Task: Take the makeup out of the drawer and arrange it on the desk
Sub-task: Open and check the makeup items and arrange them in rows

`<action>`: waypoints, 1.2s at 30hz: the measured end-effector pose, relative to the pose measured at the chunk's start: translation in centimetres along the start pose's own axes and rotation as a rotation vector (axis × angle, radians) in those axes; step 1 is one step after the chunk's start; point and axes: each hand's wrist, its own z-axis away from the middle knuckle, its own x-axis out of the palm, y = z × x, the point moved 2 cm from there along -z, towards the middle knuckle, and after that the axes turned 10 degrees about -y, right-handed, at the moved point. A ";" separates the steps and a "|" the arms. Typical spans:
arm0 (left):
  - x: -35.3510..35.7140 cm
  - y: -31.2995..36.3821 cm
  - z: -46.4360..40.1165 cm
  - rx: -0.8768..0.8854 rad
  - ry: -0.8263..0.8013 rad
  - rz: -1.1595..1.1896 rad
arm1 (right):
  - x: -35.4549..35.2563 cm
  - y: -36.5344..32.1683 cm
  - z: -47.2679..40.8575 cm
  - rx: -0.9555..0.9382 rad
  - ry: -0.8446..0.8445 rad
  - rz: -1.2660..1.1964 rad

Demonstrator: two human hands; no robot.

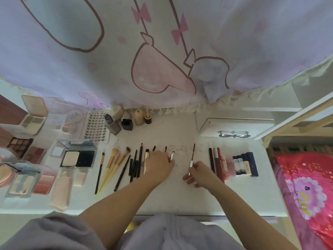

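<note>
Our right hand (198,175) pinches the thin silver-handled brow pencil (192,156); left hand (159,164) flat, steadying pens on white table (180,195); we lay it parallel.

Dim, flat, cool indoor light with a violet cast; source not visible. Soft and smeary throughout, like heavy compression. Strong wide-angle bending: desk (180,201) edge bowed, curtain (162,42) ballooning overhead. Palettes (34,159) at far left washed out and blurred; bedding (306,186) at right saturated red, stretched. Faint shadows only under hands. No hard glare; sleeves at bottom out of focus.
</note>
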 end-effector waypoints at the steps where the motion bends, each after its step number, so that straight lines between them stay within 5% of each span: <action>1: 0.3 0.0 -0.3 -0.009 0.023 -0.079 | 0.6 -0.1 -0.7 -0.017 0.012 0.091; 13: 0.7 -0.9 -1.5 0.007 0.068 -0.258 | 5.3 -2.0 -4.2 0.004 0.177 0.762; 21: -0.2 0.7 -0.6 0.176 0.175 -0.242 | -1.9 -2.2 -2.7 -0.068 0.248 0.794; 25: 1.3 6.4 -0.7 0.328 0.082 -0.207 | -8.3 -1.2 -2.7 0.010 0.316 0.746; 36: 5.5 12.1 -3.7 0.121 -0.053 -0.197 | -9.6 -0.8 -5.1 0.003 0.287 0.827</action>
